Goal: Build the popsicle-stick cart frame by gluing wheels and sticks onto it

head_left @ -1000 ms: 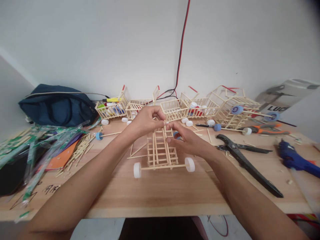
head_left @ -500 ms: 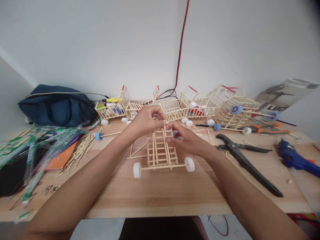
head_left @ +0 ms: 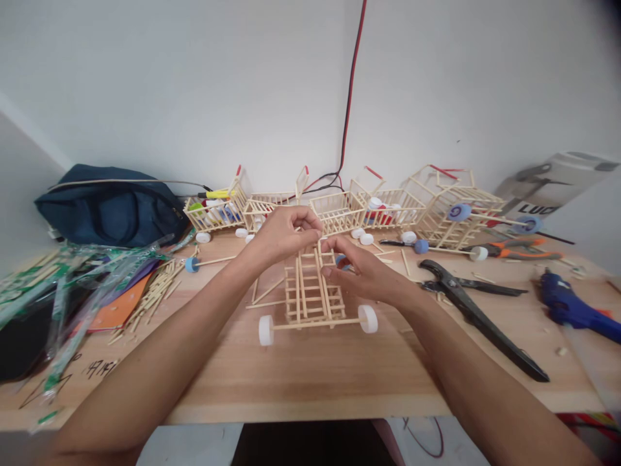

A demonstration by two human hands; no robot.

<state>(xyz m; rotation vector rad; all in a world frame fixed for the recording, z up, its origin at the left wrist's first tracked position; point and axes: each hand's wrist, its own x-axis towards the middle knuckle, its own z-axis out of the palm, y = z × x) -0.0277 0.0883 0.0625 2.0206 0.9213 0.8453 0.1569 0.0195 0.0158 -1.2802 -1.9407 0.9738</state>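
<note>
A small cart built of thin wooden sticks (head_left: 315, 294) lies in front of me, its slatted underside up. On its near axle sit two white bottle-cap wheels, a left one (head_left: 266, 330) and a right one (head_left: 367, 319). My left hand (head_left: 290, 230) reaches over the cart's far end, thumb and fingers pinched together there. From the right, my right hand (head_left: 356, 268) is closed at the same end, its thumb against the long sticks. A blue cap wheel shows partly behind the right fingers. The exact spot between the fingertips is hidden.
Several finished stick carts (head_left: 334, 213) line the wall. To the right lie black cutters (head_left: 480, 323), orange-handled pliers (head_left: 519, 249) and a blue glue gun (head_left: 572, 304). Leftward are a blue bag (head_left: 111, 204), loose sticks (head_left: 150, 298) and plastic wrappers (head_left: 92, 304).
Almost nothing differs. Both hands stay at the cart's far end, and the cart has not visibly moved.
</note>
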